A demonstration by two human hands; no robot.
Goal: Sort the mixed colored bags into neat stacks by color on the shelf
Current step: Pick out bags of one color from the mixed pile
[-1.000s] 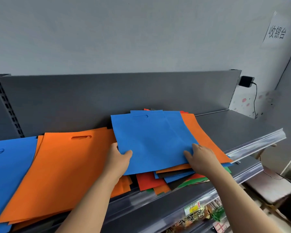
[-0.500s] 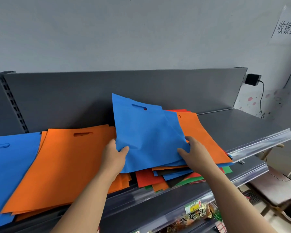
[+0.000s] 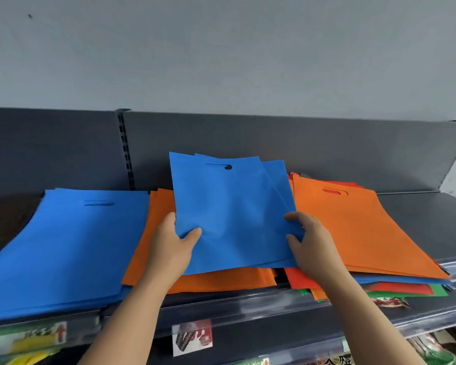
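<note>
Left grip (image 3: 169, 246) and right grip (image 3: 311, 243) each pinch a lower side edge of the blue bags (image 3: 229, 212), tilted up over the orange stack (image 3: 221, 281); light, limp cloth, I'd say, best held at both edges so nothing slides.

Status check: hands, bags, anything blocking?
Both gripping: left hand, right hand on blue bags over orange stack. Left: blue stack. Right: mixed pile, unsorted. Nothing blocking.
</note>
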